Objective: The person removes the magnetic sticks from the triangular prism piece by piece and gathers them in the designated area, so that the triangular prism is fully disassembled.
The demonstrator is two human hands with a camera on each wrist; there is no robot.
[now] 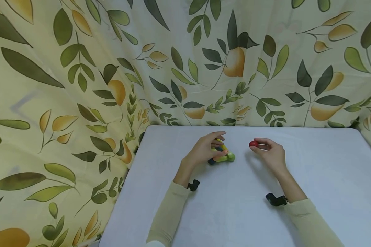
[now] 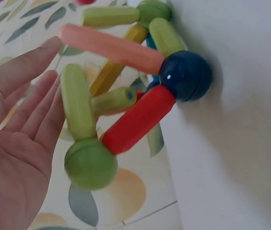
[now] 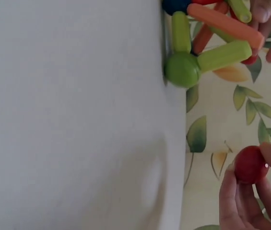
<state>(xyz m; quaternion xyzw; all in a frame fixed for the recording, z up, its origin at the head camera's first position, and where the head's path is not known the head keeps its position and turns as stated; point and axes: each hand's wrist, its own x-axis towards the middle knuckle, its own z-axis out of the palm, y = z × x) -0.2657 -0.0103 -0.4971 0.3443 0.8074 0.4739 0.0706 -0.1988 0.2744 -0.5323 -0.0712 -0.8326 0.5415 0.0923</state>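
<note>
A built frame of coloured toy rods and balls (image 1: pixel 230 157) stands on the white table in front of my left hand (image 1: pixel 204 147). In the left wrist view, a green ball (image 2: pixel 91 164), a dark blue ball (image 2: pixel 185 75), a red rod (image 2: pixel 137 120) and a salmon rod (image 2: pixel 116 50) show in it. My left fingers are fairly straight, with one tip right at the free end of the salmon rod. My right hand (image 1: pixel 272 154), raised over the table to the right, pinches a red ball (image 3: pixel 250 165) between thumb and fingertips.
The white table (image 1: pixel 228 212) reaches a leaf-patterned curtain (image 1: pixel 216 85) at its back and left. Black wrist cameras sit on the left wrist (image 1: pixel 193 185) and right wrist (image 1: pixel 276 199).
</note>
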